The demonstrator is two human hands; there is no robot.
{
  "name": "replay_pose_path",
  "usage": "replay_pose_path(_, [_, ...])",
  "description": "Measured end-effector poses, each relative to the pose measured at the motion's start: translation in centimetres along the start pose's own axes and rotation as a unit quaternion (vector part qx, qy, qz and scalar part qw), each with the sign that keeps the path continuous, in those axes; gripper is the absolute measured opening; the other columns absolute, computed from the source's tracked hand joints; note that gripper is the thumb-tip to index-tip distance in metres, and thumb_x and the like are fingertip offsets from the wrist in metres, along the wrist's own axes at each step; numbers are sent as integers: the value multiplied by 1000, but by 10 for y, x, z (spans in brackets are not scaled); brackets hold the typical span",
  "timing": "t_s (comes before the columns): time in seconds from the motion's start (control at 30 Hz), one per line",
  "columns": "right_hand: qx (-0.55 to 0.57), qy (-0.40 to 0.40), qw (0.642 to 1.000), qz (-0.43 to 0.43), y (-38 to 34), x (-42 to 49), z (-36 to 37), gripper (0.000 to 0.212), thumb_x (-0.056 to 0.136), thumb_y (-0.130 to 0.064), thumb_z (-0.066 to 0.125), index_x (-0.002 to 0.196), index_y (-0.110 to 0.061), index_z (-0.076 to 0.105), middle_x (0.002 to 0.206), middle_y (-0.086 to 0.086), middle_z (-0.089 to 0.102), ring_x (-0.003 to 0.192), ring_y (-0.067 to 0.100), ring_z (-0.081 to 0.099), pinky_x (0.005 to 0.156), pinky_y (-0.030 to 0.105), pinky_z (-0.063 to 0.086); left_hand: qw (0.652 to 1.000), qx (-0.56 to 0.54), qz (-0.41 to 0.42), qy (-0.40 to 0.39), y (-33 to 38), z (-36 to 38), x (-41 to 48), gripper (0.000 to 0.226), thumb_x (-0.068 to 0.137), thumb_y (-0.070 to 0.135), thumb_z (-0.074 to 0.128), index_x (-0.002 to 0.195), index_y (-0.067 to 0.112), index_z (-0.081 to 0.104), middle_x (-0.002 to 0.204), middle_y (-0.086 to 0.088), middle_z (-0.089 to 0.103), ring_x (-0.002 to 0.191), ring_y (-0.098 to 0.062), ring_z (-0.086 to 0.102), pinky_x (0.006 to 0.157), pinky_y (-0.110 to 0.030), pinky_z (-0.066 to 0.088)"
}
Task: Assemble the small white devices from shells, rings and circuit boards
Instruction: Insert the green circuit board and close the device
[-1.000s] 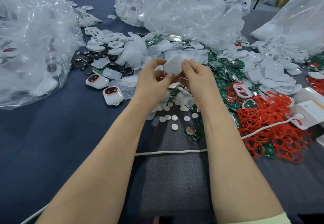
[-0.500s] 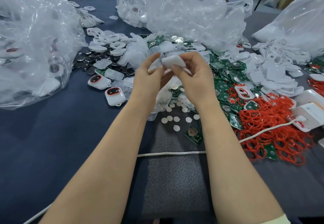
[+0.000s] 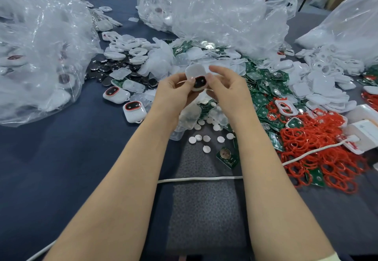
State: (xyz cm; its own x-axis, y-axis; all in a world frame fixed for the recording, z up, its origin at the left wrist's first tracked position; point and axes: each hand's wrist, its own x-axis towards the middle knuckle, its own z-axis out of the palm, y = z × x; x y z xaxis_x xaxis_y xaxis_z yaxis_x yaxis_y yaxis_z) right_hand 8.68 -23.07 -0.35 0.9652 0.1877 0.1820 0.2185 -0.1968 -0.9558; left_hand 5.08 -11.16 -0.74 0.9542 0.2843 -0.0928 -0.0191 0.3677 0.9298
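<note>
Device [image 3: 199,82] is up off the table [image 3: 51,158], held between both hands over the middle of the parts heap. I see its white body and a dark oval window with a red rim facing me. My left hand [image 3: 173,95] pinches it from the left, thumb on the front beside the window and fingers curled behind. My right hand [image 3: 227,89] grips it from the right, thumb against the edge and forefinger reaching over the top. A pale translucent cover [image 3: 194,70] sits just above the device, touching it; I cannot tell whether it is seated or only resting there.

Two finished devices [image 3: 134,112] lie windows up on the table to the left of my left wrist, near each other. Green boards [image 3: 263,91] spread to the right of my hands, with red rings [image 3: 319,152] heaped beyond my right forearm and white shells [image 3: 327,91] behind those. Small white discs [image 3: 204,138] are scattered between my forearms, and a white cord [image 3: 200,179] crosses under both arms. A clear bag [image 3: 41,46] bulges at far left.
</note>
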Motion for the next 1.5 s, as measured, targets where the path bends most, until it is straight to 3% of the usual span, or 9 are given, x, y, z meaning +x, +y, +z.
replay_pose_path(0.27, [-74, -15, 997, -10, 7, 2, 7, 10, 92, -20, 62, 93, -10, 62, 88, 13, 69, 88, 31, 67, 85, 49, 53, 999, 33, 6, -22, -3, -2, -1, 15, 96, 3, 54, 93, 7, 68, 83, -7, 70, 76, -12, 68, 72, -19, 57])
replay_pose_path(0.47, [30, -52, 998, 21, 6, 0, 3, 10, 94, -15, 59, 97, -8, 65, 90, 12, 71, 86, 21, 69, 84, 33, 57, 1000, 18, 5, -24, -1, -2, 0, 12, 95, 8, 56, 93, 7, 68, 88, -11, 70, 81, -18, 69, 76, -22, 58])
replay_pose_path(0.63, [13, -32, 999, 25, 8, 1, 3, 10, 91, -17, 63, 93, -7, 63, 98, 26, 68, 96, 37, 66, 90, 49, 53, 999, 27, 15, -36, -3, -1, -1, 14, 96, 6, 54, 95, 8, 68, 86, -9, 71, 86, -20, 69, 83, -27, 58])
replay_pose_path(0.8, [69, -68, 994, 58, 7, 0, 1, 22, 95, -29, 57, 95, -11, 68, 87, 3, 75, 86, 17, 72, 78, 29, 57, 997, 63, 27, -37, -1, -2, -2, 14, 97, 14, 55, 101, 9, 67, 81, 0, 72, 77, -12, 70, 69, -19, 56])
replay_pose_path(0.9, [46, -42, 997, 52, 7, 1, -2, 23, 95, -37, 55, 99, -18, 69, 90, 1, 74, 88, 19, 71, 81, 34, 56, 989, 127, 60, -47, -2, -2, -4, 20, 98, 17, 55, 110, 7, 67, 82, -1, 73, 72, -7, 69, 63, -15, 52])
replay_pose_path(1.07, [87, -23, 992, 87, 5, 1, -6, 3, 91, -17, 61, 89, -16, 63, 84, 2, 68, 76, 13, 64, 65, 22, 48, 984, 163, 78, -6, -3, -1, -3, 15, 93, 21, 63, 98, 7, 65, 81, -4, 70, 68, -7, 65, 63, -15, 51])
replay_pose_path(1.17, [148, -19, 984, 101, 1, 1, -4, 11, 90, -8, 60, 81, -14, 61, 78, 4, 65, 72, 15, 63, 62, 19, 49, 987, 149, 65, -6, -4, -1, -2, 10, 92, 21, 65, 89, 12, 64, 77, -1, 69, 69, -9, 65, 67, -17, 54])
replay_pose_path(1.33, [146, -31, 984, 97, 3, 1, -3, 5, 92, -15, 61, 94, -13, 65, 87, 4, 68, 84, 17, 65, 70, 24, 49, 989, 133, 69, 2, -3, -2, -1, 10, 92, 23, 65, 84, 17, 64, 71, 5, 69, 68, -6, 64, 64, -16, 52])
replay_pose_path(1.5, [121, -3, 989, 86, 1, 0, -2, 23, 91, -21, 63, 105, -3, 66, 81, 6, 66, 64, 9, 59, 64, 22, 49, 987, 127, 96, 31, 0, 0, -3, 9, 93, 25, 63, 87, 18, 65, 77, 1, 70, 76, -9, 66, 70, -18, 53])
